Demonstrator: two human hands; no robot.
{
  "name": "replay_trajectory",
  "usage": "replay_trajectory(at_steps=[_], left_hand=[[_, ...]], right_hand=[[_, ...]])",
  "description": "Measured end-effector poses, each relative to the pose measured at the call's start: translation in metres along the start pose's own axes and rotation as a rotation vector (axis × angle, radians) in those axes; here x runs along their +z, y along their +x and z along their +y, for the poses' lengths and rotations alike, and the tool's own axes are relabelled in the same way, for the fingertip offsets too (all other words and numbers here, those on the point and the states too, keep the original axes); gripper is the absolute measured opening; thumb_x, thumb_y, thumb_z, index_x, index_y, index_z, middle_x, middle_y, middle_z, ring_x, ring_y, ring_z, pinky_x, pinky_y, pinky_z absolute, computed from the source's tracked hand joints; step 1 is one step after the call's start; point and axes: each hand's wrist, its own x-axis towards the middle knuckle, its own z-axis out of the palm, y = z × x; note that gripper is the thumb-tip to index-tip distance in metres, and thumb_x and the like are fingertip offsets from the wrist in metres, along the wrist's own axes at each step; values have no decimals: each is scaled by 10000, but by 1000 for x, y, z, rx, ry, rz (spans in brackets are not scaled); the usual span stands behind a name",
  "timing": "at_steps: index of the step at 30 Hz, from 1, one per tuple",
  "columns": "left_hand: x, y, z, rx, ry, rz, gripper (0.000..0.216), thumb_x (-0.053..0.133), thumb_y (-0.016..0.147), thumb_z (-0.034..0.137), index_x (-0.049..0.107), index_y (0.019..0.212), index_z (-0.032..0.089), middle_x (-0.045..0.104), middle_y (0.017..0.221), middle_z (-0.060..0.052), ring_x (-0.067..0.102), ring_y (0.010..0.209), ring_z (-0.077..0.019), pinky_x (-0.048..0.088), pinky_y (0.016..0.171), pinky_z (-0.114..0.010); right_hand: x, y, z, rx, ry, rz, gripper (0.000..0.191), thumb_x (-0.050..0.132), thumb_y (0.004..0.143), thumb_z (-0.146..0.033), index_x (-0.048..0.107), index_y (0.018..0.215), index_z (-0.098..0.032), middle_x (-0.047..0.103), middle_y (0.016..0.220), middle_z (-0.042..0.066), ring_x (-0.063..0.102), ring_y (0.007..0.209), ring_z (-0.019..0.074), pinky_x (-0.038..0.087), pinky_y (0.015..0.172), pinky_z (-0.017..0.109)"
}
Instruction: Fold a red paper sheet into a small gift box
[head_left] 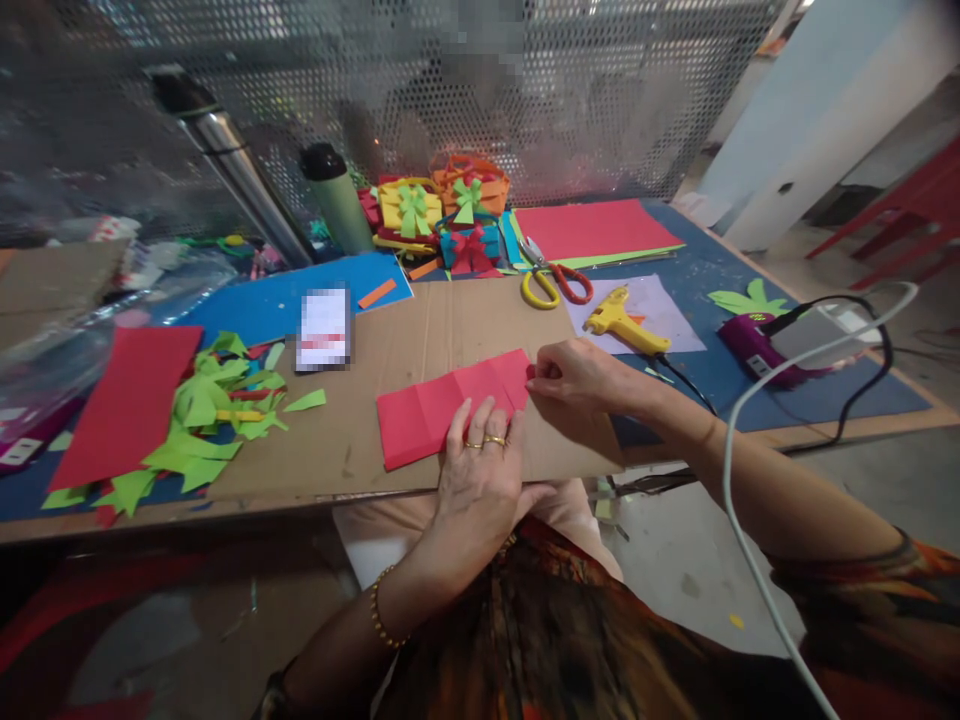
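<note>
A strip of folded red paper [427,405] with upright creases lies on a sheet of brown cardboard [322,450] in front of me. My left hand [484,460], with rings on it, rests flat on the paper's lower edge, fingers stretched out. At the strip's right end my right hand [574,375] is closed, thumb and curled fingers pinching the paper's edge. Beyond that hand, a yellow glue gun [626,322] lies on a pale purple sheet [679,320]. Scissors [551,280] with one yellow and one red handle sit at the cardboard's far edge.
Left of the cardboard are green paper cutouts [214,400] and a red sheet [127,400]. Small paper baskets [409,208], a steel flask [240,170] and a green bottle [337,200] stand at the back. A purple power strip [757,350] and a white cable [731,480] are on the right.
</note>
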Motion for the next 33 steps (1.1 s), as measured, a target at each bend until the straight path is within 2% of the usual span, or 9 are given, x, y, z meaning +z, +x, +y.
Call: replay_trajectory(at_steps=[9,11,15,19,21,24,26,30,33], left_hand=[[0,0,3,-35,-7,-5,809,774,832,608,603,1355,14,673,1262,-261,609,1278,-403,409,1152,-627],[1,0,3,-25,-4,-6,841,791,809,619,600,1355,8,674,1259,-262,615,1267,-403,410,1152,-621],[0,1,3,-18,11,-1,854,810,792,613,604,1338,-11,685,1229,-262,621,1251,-406,415,1146,-609],[0,1,4,-42,10,-9,765,771,847,586,609,1334,19,692,1220,-243,623,1253,-399,403,1152,-611],[0,1,4,-44,10,-17,744,776,850,568,611,1332,26,691,1221,-240,623,1253,-397,396,1156,-605],[-1,1,6,-45,14,-31,756,787,842,563,608,1334,18,682,1231,-253,622,1252,-400,390,1153,-598],[-3,2,5,-43,12,-46,762,791,836,569,609,1332,20,682,1229,-255,624,1244,-403,400,1131,-591],[-16,9,-6,-1,-45,-130,727,746,885,558,592,1357,26,671,1293,-247,597,1284,-378,413,1093,-538],[-27,22,-25,81,-169,-222,680,641,948,603,604,1355,60,669,1346,-211,588,1298,-340,405,1078,-502]], right_hand=[[5,-2,3,65,-70,181,176,556,920,-221,662,792,-162,669,697,59,519,618,145,323,594,278],[6,-7,1,33,-40,163,158,589,919,-259,662,815,-166,679,710,52,529,621,140,327,590,272],[6,-10,-1,-52,26,44,165,669,896,-313,644,810,-174,693,726,37,548,611,126,330,572,259],[3,-4,2,-31,38,-2,164,668,892,-282,639,773,-175,682,706,34,548,612,129,333,582,266],[2,-2,3,-12,25,21,140,644,893,-251,650,777,-173,679,706,40,552,626,139,339,595,273],[4,-5,6,-17,-2,123,125,591,918,-222,682,855,-164,685,750,55,561,662,153,347,616,278],[7,-9,10,-134,-4,188,165,561,955,-241,705,945,-161,696,853,73,565,710,161,361,644,282],[12,-15,19,-529,-14,232,309,446,1032,-224,739,954,-164,668,959,104,560,838,194,402,754,321],[15,-16,24,-635,-26,267,347,427,1049,-213,738,903,-163,655,921,106,525,859,212,389,780,348]])
